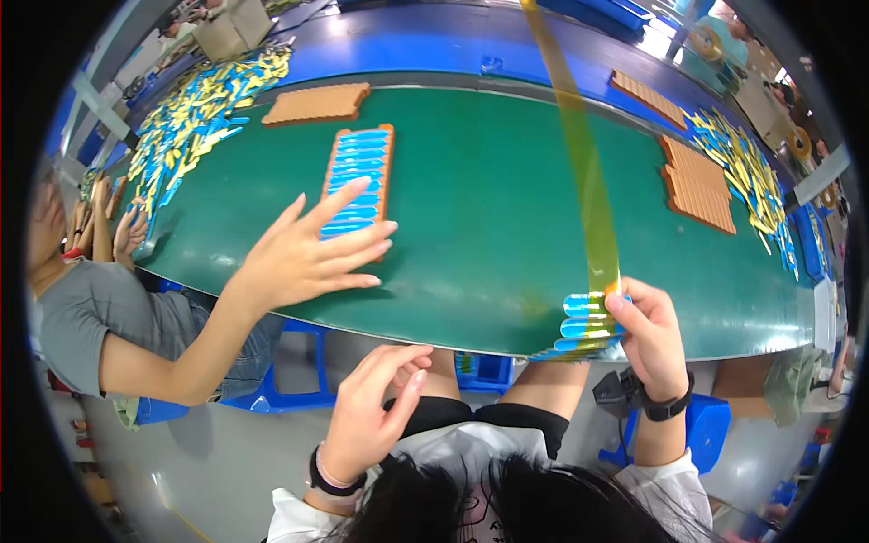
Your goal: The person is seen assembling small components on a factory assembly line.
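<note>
At the near edge of the green table [471,226], my right hand [654,330] pinches a long translucent yellow tape [588,181] between thumb and fingers. Several flat, round-ended blue pieces [579,328] sit in a row across the tape's lower end, beside my thumb. My left hand [369,407] hangs just off the table edge, above my lap, fingers loosely bent and thumb apart, holding nothing visible. A co-worker's spread hand [312,253] reaches from the left over a grooved orange-brown tray [385,172] lined with blue pieces [362,154]; it partly covers them.
Blue and yellow pieces are heaped at the far left [204,109] and right [742,167]. More grooved trays lie at the back left [317,104] and right [697,185]. The tape stretches upward past a blue conveyor [407,45]. A co-worker [81,308] sits at left.
</note>
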A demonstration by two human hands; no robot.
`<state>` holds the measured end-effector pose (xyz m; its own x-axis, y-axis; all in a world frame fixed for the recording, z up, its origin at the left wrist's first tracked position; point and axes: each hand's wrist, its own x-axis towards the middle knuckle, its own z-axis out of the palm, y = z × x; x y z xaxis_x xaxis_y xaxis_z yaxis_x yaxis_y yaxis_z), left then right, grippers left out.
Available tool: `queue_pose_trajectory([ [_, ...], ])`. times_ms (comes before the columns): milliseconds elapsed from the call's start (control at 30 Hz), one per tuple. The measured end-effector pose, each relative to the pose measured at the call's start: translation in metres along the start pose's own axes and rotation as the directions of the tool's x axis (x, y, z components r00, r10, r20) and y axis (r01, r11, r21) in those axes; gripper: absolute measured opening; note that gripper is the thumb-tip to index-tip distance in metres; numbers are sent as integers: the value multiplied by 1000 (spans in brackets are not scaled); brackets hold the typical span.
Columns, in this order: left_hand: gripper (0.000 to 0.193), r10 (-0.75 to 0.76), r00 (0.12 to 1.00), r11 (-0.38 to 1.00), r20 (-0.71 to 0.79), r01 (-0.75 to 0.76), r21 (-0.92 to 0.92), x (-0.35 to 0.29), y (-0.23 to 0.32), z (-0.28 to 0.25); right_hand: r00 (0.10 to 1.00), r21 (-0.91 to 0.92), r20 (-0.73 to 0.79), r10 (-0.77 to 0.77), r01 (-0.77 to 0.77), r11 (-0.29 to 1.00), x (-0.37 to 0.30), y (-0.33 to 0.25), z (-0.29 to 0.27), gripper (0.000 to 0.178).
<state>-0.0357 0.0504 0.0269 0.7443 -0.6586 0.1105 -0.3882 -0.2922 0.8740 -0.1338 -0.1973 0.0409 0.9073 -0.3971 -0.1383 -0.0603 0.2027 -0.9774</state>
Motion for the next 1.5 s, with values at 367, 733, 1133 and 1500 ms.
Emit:
queue_pose_trajectory([
  [367, 57, 9, 968, 832, -250, 131, 538, 66, -61, -56, 1000, 24, 25, -8, 8, 1000, 2, 13, 2, 12],
  [733, 37, 186, 954, 884, -237, -57, 463, 61, -67, -49, 998, 77, 59, -18, 14, 997, 2, 19, 6, 12],
  [1133, 45, 177, 962, 916, -210, -83, 392, 39, -9, 39, 1000, 111, -16, 8, -6, 994, 1, 28, -13, 9],
  [1500, 78, 141, 848, 663, 511, -464, 587, 95, 28, 6, 993, 247, 30, 110, -114, 962, -4, 32, -29, 6],
])
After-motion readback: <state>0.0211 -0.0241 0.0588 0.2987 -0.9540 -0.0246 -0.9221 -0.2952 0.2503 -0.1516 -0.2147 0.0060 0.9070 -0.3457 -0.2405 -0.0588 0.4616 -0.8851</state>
